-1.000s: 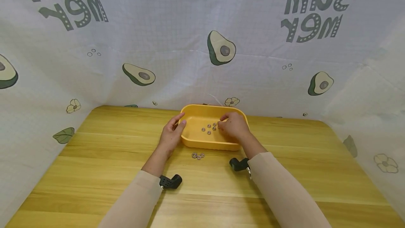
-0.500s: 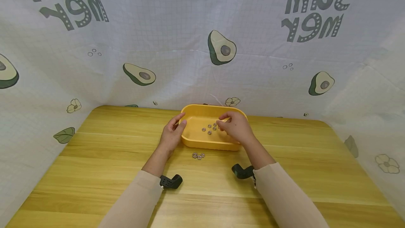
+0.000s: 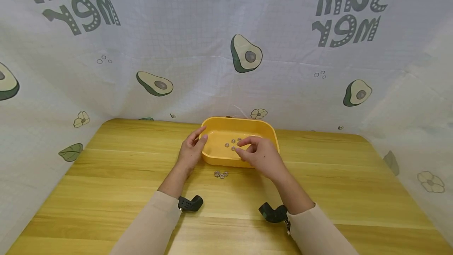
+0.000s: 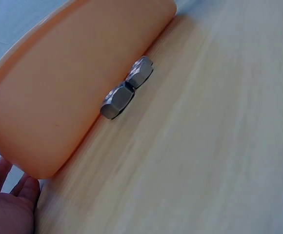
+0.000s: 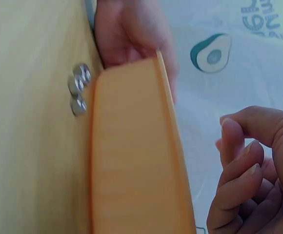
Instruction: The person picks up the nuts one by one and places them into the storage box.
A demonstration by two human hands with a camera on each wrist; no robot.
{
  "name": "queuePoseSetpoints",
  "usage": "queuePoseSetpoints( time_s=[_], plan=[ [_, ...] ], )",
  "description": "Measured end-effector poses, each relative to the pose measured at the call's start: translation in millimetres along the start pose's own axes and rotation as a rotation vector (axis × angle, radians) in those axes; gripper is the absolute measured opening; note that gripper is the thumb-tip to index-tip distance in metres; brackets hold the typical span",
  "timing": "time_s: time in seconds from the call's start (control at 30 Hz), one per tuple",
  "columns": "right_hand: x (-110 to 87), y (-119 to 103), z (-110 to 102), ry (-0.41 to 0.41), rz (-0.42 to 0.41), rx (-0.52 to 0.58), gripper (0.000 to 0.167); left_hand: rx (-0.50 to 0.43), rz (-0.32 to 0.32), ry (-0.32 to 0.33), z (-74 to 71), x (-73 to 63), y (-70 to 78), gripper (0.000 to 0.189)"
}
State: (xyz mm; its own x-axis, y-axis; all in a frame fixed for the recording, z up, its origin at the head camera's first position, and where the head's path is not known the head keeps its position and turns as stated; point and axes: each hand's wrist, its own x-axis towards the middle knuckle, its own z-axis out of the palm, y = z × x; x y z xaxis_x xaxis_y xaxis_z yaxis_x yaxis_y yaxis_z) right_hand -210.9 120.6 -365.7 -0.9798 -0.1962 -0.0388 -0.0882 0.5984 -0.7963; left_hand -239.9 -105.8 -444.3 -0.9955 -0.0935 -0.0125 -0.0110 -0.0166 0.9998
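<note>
A yellow plastic tray [image 3: 240, 162] stands at the back of the table with several small metal nuts [image 3: 227, 145] on its floor. My left hand [image 3: 190, 153] grips its left end, thumb at the rim and fingers along the outside. Over the front right of the tray hovers my right hand [image 3: 263, 156], fingers loosely curled, thumb and forefinger close together with no nut showing between them. It covers part of the tray floor. In front of the tray, three hex nuts [image 3: 221, 176] lie in a small group; the left wrist view shows hex nuts [image 4: 118, 100] beside the tray wall.
The wooden table [image 3: 141, 176] runs on to both sides and toward me. A white cloth [image 3: 198, 89] printed with avocados hangs right behind the tray. Each wrist carries a black camera [image 3: 191, 203].
My right hand has drawn back toward me and up from the nuts in the tray, its thumb and forefinger parting slightly. My left hand and the tray stay put.
</note>
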Motion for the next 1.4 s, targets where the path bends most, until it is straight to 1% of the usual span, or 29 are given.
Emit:
queuePoseSetpoints(
  time_s=[0.17, 0.27, 0.33, 0.47, 0.6, 0.7, 0.97, 1.13, 1.23, 1.4],
  plan=[
    [-10.8, 0, 11, -0.013, 0.008, -0.011, 0.018, -0.001, 0.014, -0.007, 0.0, -0.8, 0.1, 0.044],
    [-14.7, 1, 16, -0.027, 0.008, -0.018, 0.016, -0.005, 0.011, -0.006, 0.2, -1.2, 0.4, 0.044],
    [-16.3, 3, 18, -0.057, -0.001, -0.009, 0.014, -0.007, 0.012, -0.004, 0.2, -1.3, 0.2, 0.043],
    [-17.5, 9, 22, -0.148, -0.044, 0.009, 0.015, -0.004, 0.008, 0.007, 0.2, -0.7, -0.8, 0.043],
    [-16.8, 16, 30, -0.213, -0.074, -0.04, 0.019, -0.005, 0.001, 0.015, 0.4, -0.7, -1.0, 0.042],
    [-16.0, 20, 36, -0.235, -0.07, -0.072, 0.02, -0.001, 0.002, 0.016, 0.5, 0.3, -2.1, 0.042],
    [-15.8, 28, 48, -0.232, -0.057, -0.088, 0.022, -0.008, 0.008, 0.005, 0.3, -0.1, -1.1, 0.042],
    [-15.0, 32, 51, -0.214, -0.054, -0.132, 0.022, -0.008, 0.006, 0.004, 0.8, 0.5, 0.0, 0.043],
    [-14.5, 33, 51, -0.209, -0.051, -0.158, 0.018, 0.0, 0.007, 0.008, 0.8, 0.7, 0.4, 0.043],
    [-14.4, 34, 52, -0.209, -0.053, -0.168, 0.008, -0.002, -0.002, 0.013, 0.6, 0.9, -0.1, 0.042]
  ],
)
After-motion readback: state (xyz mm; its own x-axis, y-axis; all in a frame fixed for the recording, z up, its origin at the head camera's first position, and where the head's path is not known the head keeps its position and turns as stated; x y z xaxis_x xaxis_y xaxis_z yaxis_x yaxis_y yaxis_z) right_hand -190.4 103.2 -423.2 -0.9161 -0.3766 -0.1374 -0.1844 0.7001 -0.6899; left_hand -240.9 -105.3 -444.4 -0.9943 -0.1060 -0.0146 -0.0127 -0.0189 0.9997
